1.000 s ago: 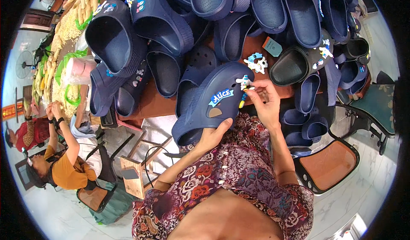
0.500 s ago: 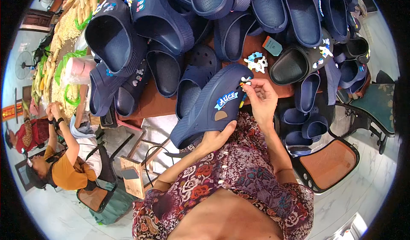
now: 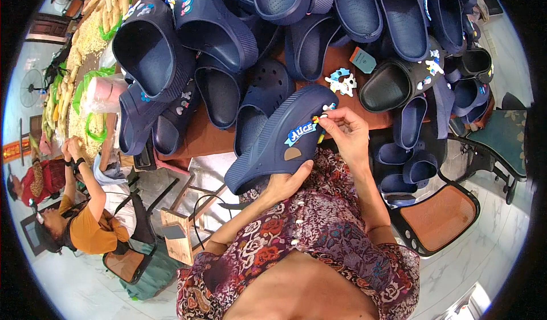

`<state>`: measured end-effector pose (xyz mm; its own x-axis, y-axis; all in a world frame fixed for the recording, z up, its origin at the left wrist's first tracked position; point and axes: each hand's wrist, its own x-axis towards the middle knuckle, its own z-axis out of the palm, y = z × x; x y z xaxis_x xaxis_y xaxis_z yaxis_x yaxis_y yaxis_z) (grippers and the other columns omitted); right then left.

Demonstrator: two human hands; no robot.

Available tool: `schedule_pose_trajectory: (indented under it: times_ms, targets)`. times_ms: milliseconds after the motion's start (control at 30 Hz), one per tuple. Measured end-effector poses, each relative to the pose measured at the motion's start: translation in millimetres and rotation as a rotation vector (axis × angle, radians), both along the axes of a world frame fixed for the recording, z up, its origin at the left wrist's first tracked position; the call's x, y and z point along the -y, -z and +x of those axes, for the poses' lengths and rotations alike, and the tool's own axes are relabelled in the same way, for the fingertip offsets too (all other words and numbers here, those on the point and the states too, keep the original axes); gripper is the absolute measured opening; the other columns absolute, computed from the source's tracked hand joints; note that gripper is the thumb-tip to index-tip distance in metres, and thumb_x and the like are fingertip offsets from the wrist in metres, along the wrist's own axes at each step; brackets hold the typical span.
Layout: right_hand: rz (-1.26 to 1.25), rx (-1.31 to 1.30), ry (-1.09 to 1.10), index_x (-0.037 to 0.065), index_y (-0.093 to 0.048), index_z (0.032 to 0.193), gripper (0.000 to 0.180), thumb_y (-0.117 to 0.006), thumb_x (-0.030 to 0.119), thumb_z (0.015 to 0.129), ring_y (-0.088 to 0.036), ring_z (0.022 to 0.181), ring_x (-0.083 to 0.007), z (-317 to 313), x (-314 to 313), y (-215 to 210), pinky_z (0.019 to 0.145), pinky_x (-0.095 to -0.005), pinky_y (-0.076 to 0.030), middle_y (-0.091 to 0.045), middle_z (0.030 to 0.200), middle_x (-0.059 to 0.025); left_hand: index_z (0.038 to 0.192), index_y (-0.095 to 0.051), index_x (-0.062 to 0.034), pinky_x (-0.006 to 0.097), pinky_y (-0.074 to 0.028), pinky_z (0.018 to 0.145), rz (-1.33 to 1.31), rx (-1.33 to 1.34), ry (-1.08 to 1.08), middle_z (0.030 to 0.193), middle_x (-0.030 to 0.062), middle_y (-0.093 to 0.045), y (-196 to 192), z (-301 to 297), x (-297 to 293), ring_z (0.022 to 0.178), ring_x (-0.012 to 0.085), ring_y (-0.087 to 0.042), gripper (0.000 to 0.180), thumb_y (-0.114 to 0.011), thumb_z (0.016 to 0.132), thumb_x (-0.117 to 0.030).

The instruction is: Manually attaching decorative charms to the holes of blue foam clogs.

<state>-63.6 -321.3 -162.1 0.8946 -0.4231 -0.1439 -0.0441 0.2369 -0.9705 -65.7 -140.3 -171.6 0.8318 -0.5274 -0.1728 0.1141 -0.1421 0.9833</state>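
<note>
My left hand (image 3: 289, 184) is wrapped round a navy foam clog (image 3: 282, 118), tilted above my lap, with part of the hand inside its opening. A blue and white lettered charm (image 3: 302, 132) sits on the clog's upper, beside a tan oval patch (image 3: 292, 153). My right hand (image 3: 348, 135) pinches a small colourful charm (image 3: 317, 118) against the upper, close to the lettered one. The fingertips partly hide it. Another small white and blue charm (image 3: 329, 108) shows just above those fingers.
Many navy clogs (image 3: 151, 52) crowd the brown table (image 3: 222, 139). Loose white and blue charms (image 3: 341, 83), a teal tag (image 3: 363, 61) and a black clog (image 3: 387, 86) lie beyond my right hand. An orange-seated chair (image 3: 437, 220) stands at right; a co-worker (image 3: 97, 223) sits at left.
My right fingertips have shifted slightly left and down along the clog's upper, nearer the lettered charm. The clog has tipped a little; my left hand keeps its hold.
</note>
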Motion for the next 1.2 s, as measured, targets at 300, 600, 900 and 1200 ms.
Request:
schedule_pose_trajectory:
  times_ms: [300, 600, 900, 1200]
  targets:
    - [-0.274, 0.011, 0.041, 0.001, -0.059, 0.106, 0.029, -0.075, 0.004, 0.081, -0.057, 0.089, -0.0094, -7, 10, 14, 0.077, -0.0228, -0.049, -0.058, 0.113, -0.0079, 0.106, -0.06, 0.0012, 0.036, -0.048, 0.078, 0.013, 0.08, 0.035, 0.097, 0.0103, -0.062, -2, 4, -3, 0.09, 0.0209, -0.06, 0.024, -0.062, 0.088, -0.015]
    - [-0.093, 0.107, -0.234, 0.004, -0.034, 0.141, 0.074, -0.077, 0.012, 0.081, -0.047, 0.121, -0.0191, 8, 28, 12, 0.102, -0.0332, -0.039, -0.047, 0.13, -0.0106, 0.1, -0.06, 0.0008, 0.035, -0.048, 0.072, 0.022, 0.155, 0.11, 0.091, 0.0085, -0.06, -6, 11, -9, 0.083, 0.0197, -0.058, 0.02, -0.063, 0.086, -0.013]
    - [-0.035, 0.101, -0.262, 0.005, -0.033, 0.142, 0.072, -0.074, 0.01, 0.082, -0.048, 0.118, -0.0183, 7, 21, 21, 0.102, -0.0321, -0.039, -0.048, 0.129, -0.0104, 0.109, -0.058, 0.0014, 0.031, -0.046, 0.078, 0.026, 0.1, 0.084, 0.1, 0.0072, -0.06, 7, -3, -5, 0.09, 0.0163, -0.056, 0.027, -0.064, 0.085, -0.011]
    - [-0.036, 0.145, -0.206, 0.005, -0.032, 0.141, 0.069, -0.07, 0.007, 0.084, -0.05, 0.113, -0.0161, 3, 9, 22, 0.099, -0.0307, -0.041, -0.049, 0.126, -0.0097, 0.1, -0.06, -0.0041, 0.028, -0.045, 0.07, -0.126, -0.221, 0.073, 0.092, -0.0007, -0.057, 15, -2, -19, 0.081, 0.0111, -0.054, 0.021, -0.065, 0.08, -0.004]
